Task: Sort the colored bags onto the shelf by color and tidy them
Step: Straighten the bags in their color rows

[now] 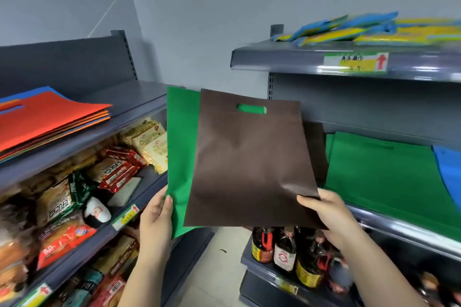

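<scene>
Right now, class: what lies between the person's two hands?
In the head view, the brown bag spans the gap between the left hand and right hand, with a green bag behind it.

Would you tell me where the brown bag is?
Centre of the head view: the brown bag is held by the right hand, overlapping a green bag.

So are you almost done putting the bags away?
Partly. Green bags already lie flat on the right shelf, with a blue bag beside them. On the left shelf, the red and orange pile still has blue mixed in. The left hand holds a green bag and the right hand a brown bag, so those still need places.
</scene>
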{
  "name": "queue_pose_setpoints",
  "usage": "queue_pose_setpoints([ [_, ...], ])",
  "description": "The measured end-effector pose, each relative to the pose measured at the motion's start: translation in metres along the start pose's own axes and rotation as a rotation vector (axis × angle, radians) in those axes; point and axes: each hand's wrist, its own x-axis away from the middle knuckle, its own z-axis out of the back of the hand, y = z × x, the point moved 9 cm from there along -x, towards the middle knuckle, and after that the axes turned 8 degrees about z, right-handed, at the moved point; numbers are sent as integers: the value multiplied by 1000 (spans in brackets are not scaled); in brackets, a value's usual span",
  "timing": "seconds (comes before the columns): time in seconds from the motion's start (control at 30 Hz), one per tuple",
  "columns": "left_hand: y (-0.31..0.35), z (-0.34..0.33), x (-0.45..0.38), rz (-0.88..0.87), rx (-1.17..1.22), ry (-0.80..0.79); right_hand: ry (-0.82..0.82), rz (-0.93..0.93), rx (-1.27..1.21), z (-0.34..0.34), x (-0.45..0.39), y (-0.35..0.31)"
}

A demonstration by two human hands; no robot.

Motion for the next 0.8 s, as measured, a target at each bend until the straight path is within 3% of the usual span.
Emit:
queue_pose_setpoints([
  [0.37, 3, -16, -35, -49, 86, 84, 188, 41, 91, 92, -53, -23],
  [0.53, 5, -1, -71, -46, 86, 53, 180, 21, 300, 89, -85, -25],
  [0.7, 13, 29, -117, -24, 67, 34, 286, 4, 437, 77, -119, -22],
  [0.8, 17, 46, -144, 7, 63, 3, 326, -32, 736, 71, -135, -25],
])
